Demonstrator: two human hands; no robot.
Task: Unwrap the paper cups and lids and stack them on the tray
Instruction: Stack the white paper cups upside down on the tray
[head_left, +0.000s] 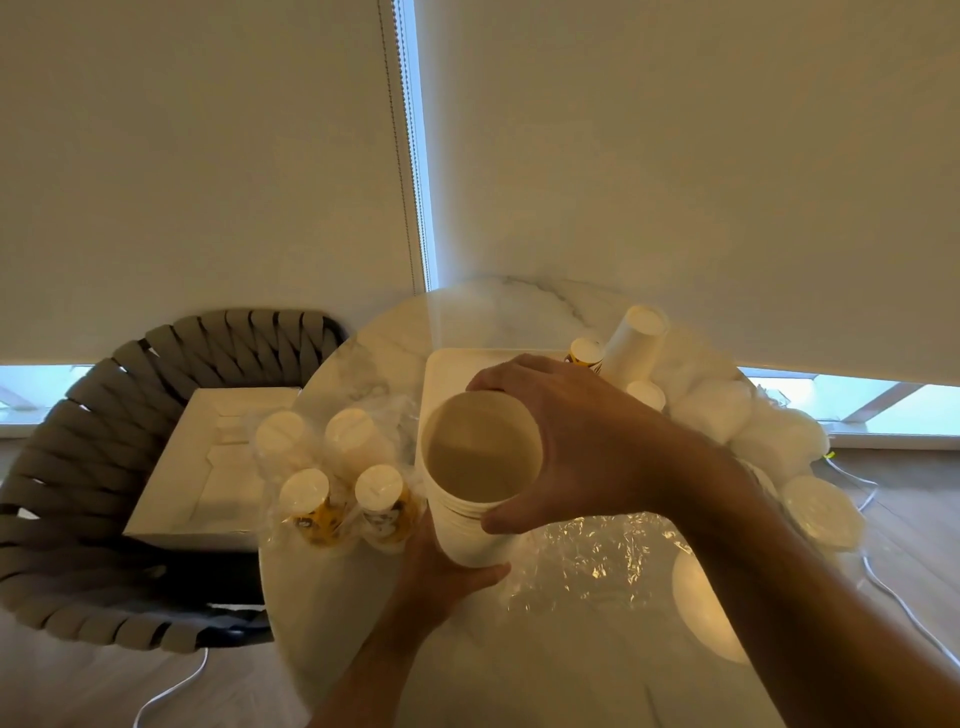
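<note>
A stack of white paper cups (470, 535) stands upright, mouth up, in the middle of the round table. My right hand (571, 441) grips the stack near its rim, thumb in front and fingers behind. My left hand (441, 577) holds the stack's lower part from below. Behind the stack lies a white tray (447, 364). Several wrapped cup stacks (337, 478) in clear plastic stand to the left. More cup stacks (631, 343) lean at the tray's far right. Wrapped white lids (748, 421) pile along the right edge.
Crumpled clear plastic wrap (597, 561) lies on the marble table (519, 665) under my right forearm. A woven grey chair (67, 467) at the left carries a white box (218, 462). White cables (166, 696) run over the wooden floor. Roller blinds cover the windows behind.
</note>
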